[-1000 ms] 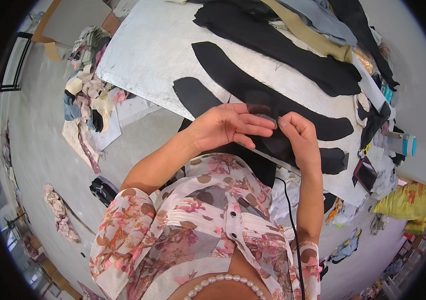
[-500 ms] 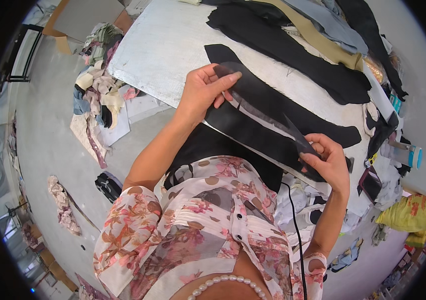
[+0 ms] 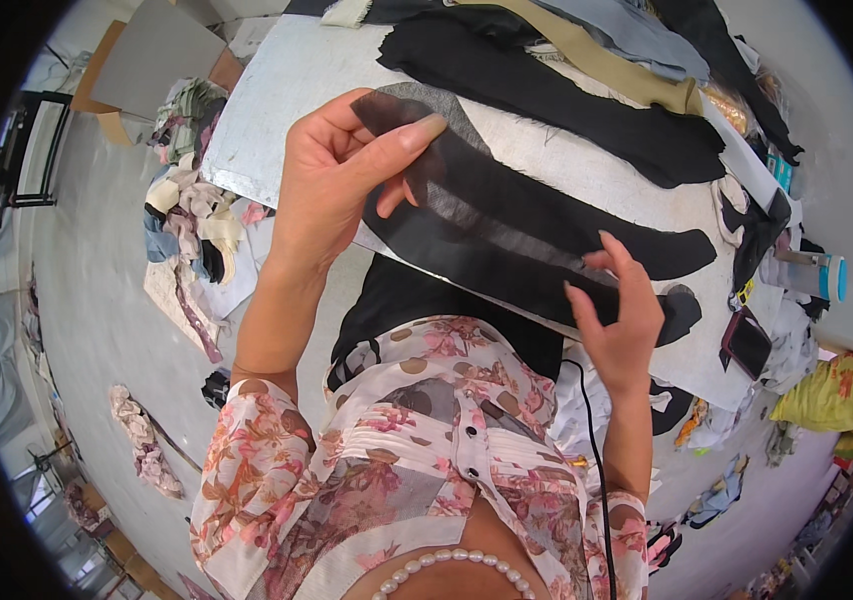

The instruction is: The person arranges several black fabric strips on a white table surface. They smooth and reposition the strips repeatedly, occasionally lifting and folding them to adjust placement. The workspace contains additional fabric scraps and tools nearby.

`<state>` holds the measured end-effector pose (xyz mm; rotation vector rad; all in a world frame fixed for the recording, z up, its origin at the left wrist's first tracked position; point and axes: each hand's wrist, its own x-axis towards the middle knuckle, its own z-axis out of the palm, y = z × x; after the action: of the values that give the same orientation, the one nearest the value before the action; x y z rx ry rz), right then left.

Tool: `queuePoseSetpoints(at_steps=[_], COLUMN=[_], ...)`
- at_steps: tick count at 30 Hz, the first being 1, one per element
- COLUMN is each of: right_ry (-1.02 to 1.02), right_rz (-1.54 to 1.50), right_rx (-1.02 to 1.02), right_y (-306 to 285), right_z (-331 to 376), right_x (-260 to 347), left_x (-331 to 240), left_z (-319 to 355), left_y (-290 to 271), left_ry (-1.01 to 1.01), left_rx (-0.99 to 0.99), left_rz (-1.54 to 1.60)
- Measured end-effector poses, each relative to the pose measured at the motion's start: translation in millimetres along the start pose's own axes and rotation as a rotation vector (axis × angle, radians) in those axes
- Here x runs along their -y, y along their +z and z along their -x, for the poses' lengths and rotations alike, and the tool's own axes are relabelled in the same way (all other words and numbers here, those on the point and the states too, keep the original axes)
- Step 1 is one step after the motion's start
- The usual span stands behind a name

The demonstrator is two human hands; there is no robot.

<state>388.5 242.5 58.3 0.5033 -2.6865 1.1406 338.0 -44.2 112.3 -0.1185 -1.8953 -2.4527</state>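
Note:
My left hand (image 3: 322, 175) is closed in a pinch on the upper left end of a sheer black fabric strip (image 3: 467, 215). The strip hangs over two black cloth pieces on the white board (image 3: 257, 130), and they show through it. Of these, the farther piece (image 3: 587, 205) curves away to the right, and the nearer piece (image 3: 507, 275) lies along the board's front edge. My right hand (image 3: 622, 325) is over the nearer piece's right part, thumb and forefinger apart. Nothing shows between those fingers. Where the strip's right end lies is hard to tell.
A wide black cloth (image 3: 547, 100), a khaki strip (image 3: 597, 65) and grey-blue cloth (image 3: 637, 40) lie across the far side. Fabric scraps (image 3: 192, 225) are heaped at the left. A phone-like dark object (image 3: 747, 340) and a yellow sack (image 3: 832, 395) are at the right. A black cord (image 3: 595, 440) hangs in front of me.
My left hand has moved left and nearer to me with the strip's end. My right hand has let go of the strip's right end and shifted left, its fingers now apart.

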Motion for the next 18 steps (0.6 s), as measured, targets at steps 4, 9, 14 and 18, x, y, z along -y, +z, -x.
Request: queuePoseSetpoints(at_steps=[4, 9, 14, 18], right_ry=[0.127, -0.025, -0.074, 0.047], right_rz=[-0.069, -0.049, -0.188, -0.294], right_rx=[0.073, 0.159, 0.249, 0.269], right_y=[-12, -15, -7, -5], right_z=[4, -14, -32, -23], right_x=[-17, -17, -16, -25], left_x=[-3, -1, -8, 2], left_z=[6, 10, 14, 22], left_y=[-9, -23, -30, -45], left_ry=[0.023, 0.037, 0.097, -0.046], left_rx=[0.009, 0.012, 0.022, -0.14], left_rz=[0.008, 0.069, 0.06, -0.005])
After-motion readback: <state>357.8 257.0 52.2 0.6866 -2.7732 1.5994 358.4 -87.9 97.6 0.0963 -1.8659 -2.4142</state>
